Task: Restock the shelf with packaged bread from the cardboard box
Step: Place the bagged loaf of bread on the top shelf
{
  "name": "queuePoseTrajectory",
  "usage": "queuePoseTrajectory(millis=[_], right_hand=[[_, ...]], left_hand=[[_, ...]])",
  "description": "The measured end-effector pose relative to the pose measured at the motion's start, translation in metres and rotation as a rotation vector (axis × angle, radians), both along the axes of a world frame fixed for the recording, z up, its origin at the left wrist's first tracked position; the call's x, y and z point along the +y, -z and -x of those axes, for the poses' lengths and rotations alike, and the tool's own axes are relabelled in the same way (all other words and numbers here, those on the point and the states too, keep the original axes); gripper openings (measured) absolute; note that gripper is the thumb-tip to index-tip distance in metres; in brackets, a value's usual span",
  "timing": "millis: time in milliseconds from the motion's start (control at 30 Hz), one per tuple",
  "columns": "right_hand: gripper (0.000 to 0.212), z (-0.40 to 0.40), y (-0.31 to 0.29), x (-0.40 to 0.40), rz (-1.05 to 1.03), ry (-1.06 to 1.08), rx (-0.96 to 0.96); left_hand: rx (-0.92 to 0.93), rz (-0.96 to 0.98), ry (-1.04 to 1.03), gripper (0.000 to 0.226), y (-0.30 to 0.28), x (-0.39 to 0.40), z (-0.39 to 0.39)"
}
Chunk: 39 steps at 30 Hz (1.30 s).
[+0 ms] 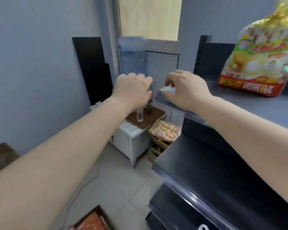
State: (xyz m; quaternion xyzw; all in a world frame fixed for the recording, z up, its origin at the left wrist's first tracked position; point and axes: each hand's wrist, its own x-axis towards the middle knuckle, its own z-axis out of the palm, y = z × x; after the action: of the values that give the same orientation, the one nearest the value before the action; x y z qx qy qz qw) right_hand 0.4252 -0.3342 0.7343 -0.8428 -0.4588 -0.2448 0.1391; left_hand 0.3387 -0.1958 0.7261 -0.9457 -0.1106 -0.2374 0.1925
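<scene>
A bag of packaged bread [259, 63] with a gold twisted top stands upright on the upper shelf [239, 103] at the right. Another bread package [165, 130] lies on top of the cardboard box [154, 154] on the floor, beside the shelf's left end. My left hand [133, 92] hovers left of the shelf with its fingers curled in and nothing in it. My right hand [186, 90] is over the upper shelf's left front corner, fingers bent but apart, holding nothing. Both hands are well left of the shelved bag.
A dark lower shelf [206, 163] juts out below the upper one. Behind my hands, a water dispenser with a blue bottle [131, 55] stands on a small white cabinet [131, 140]. A black panel [91, 68] leans on the wall. Red packaging [91, 221] shows at the bottom edge.
</scene>
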Motion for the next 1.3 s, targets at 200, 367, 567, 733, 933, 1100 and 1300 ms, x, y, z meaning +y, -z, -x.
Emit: queuePoseTrajectory(millis=[200,367,567,733,933,1100,1300], right_hand=[[0.028,0.088,0.063,0.092,0.185,-0.336,-0.024],[0.029,0.165,0.135,0.172,0.358,-0.55,0.07],[0.028,0.258,0.257,0.26,0.565,-0.702,0.253],[0.022,0.327,0.404,0.309,0.817,-0.659,0.492],[0.015,0.348,0.577,0.347,0.955,-0.514,0.689],[0.042,0.347,0.706,0.369,0.979,-0.483,0.758],[0.083,0.351,0.827,0.416,0.959,-0.583,0.684]], left_hand=[[0.151,0.063,-0.303,0.031,0.048,0.058,0.13],[0.246,0.174,-0.484,0.028,0.116,0.113,0.236],[0.272,0.508,-0.635,0.023,0.238,0.173,0.338],[0.245,0.929,-0.813,0.02,0.373,0.207,0.392],[0.267,1.232,-0.989,0.021,0.547,0.229,0.412],[0.119,1.569,-1.095,0.024,0.684,0.218,0.405],[-0.545,2.155,-1.401,0.036,0.812,0.195,0.381]])
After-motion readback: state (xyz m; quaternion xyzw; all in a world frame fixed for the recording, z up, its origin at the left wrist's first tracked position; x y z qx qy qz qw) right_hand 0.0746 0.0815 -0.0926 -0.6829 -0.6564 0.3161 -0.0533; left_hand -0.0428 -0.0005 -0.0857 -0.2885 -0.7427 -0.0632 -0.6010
